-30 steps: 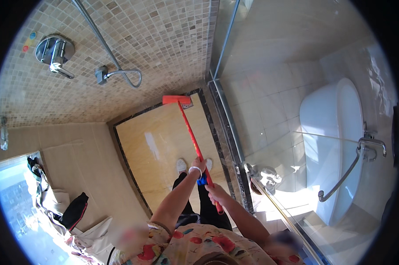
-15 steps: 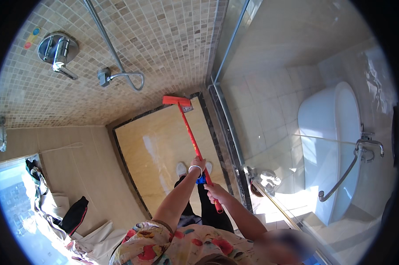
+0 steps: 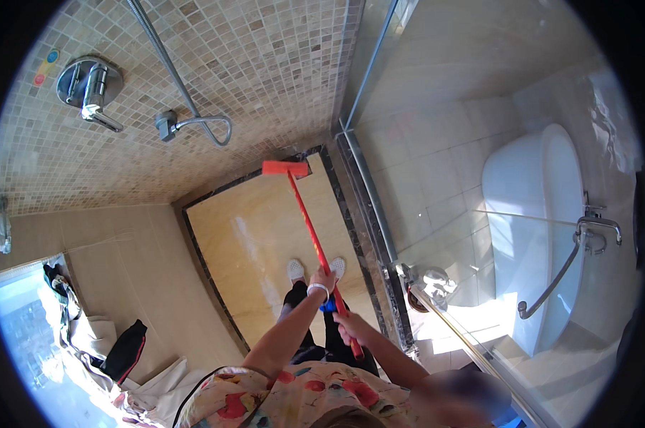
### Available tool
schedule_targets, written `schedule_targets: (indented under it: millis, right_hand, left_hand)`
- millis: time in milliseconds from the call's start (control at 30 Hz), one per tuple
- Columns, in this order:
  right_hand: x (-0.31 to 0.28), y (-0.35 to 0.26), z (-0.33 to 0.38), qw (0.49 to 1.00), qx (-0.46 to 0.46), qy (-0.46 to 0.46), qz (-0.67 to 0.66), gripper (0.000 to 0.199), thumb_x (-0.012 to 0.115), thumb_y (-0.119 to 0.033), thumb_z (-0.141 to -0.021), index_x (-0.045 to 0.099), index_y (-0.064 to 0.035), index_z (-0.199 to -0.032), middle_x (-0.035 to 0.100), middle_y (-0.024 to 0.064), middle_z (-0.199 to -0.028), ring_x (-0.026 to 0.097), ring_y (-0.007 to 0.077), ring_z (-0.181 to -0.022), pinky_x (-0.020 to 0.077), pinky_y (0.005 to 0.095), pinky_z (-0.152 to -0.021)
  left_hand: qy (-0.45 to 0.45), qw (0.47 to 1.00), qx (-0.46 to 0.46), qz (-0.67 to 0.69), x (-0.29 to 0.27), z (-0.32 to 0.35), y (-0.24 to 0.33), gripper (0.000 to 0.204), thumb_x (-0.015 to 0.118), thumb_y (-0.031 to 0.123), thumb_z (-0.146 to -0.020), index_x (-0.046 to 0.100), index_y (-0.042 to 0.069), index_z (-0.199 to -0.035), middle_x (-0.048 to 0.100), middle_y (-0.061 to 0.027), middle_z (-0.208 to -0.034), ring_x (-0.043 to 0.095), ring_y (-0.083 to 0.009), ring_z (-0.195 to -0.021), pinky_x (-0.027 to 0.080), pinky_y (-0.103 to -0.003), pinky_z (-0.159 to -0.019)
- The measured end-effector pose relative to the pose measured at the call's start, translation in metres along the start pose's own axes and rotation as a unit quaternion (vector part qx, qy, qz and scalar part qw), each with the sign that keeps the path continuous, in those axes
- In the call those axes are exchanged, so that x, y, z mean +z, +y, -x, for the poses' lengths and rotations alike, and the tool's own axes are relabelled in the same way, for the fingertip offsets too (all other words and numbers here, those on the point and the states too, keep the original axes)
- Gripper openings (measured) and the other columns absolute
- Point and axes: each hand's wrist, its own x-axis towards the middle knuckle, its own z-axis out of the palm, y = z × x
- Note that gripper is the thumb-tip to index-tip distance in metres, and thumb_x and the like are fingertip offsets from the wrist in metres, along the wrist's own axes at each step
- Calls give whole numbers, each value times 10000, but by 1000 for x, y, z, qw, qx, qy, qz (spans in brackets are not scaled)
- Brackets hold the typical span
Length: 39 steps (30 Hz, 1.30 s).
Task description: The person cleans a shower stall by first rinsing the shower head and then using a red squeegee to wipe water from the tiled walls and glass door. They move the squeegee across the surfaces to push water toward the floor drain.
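Both my hands are closed around the red handle of a long floor brush (image 3: pixel 309 227). My left hand (image 3: pixel 323 280), with a white band at its wrist, grips partway down the pole, above my shoes. Closer to my body, my right hand (image 3: pixel 354 329) wraps the handle near its end. The wide red brush head (image 3: pixel 284 168) is at the far side of the tan shower floor (image 3: pixel 226 264), by the dark border and partly over a floor drain (image 3: pixel 304 170). Its underside is hidden.
A mosaic wall ahead carries a shower mixer (image 3: pixel 91 85) and hose (image 3: pixel 167 60). To the right, a glass panel's metal rail (image 3: pixel 369 192) divides off a white bathtub (image 3: pixel 533 221). Clothes (image 3: pixel 123 349) lie by the window on the left.
My two hands have drawn the handle a little toward my body, and the brush head has come slightly nearer with it. Both grips stay on the handle.
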Motion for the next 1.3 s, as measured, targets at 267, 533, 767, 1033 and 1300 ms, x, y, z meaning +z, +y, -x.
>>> schedule_targets:
  millis: [267,533,767,1033,1300]
  right_hand:
    - [-1,-25,-25,999,-25,-21,-20,250,503,-351,-838,394,-127,-823,349,-42,-462,331,79,-309,295,253,-296]
    - [0,11,-5,1000,-13,4,-7,241,493,-356,-836,380,-148,-791,336,-34,-452,332,94,-300,302,255,-284]
    - [2,-11,-4,1000,-20,-17,-16,236,495,-339,-847,388,-131,-816,343,-36,-454,327,87,-297,282,255,-290]
    - [11,-15,-24,996,9,-23,-83,247,512,-340,-838,393,-129,-792,350,-43,-467,331,78,-316,285,240,-305]
    - [4,-18,8,998,-16,-46,-48,238,493,-338,-845,396,-123,-811,348,-39,-490,328,72,-320,269,235,-304]
  left_hand:
    - [25,1000,-1,0,-15,-32,16,410,532,355,-738,520,0,-944,581,-238,-853,556,-381,-844,439,-441,-730]
    - [2,1000,-15,-7,5,1,-6,477,509,380,-747,490,-1,-1033,560,-264,-933,536,-379,-925,418,-433,-815]
    - [50,998,31,37,-6,-8,1,409,546,371,-728,530,5,-912,584,-238,-808,563,-384,-810,439,-446,-706]
    - [38,999,-1,-35,-19,-22,9,400,514,348,-748,499,3,-950,578,-240,-878,550,-380,-871,430,-445,-764]
    - [90,995,19,29,-15,7,10,400,509,361,-758,457,40,-990,587,-232,-800,566,-391,-769,445,-464,-673]
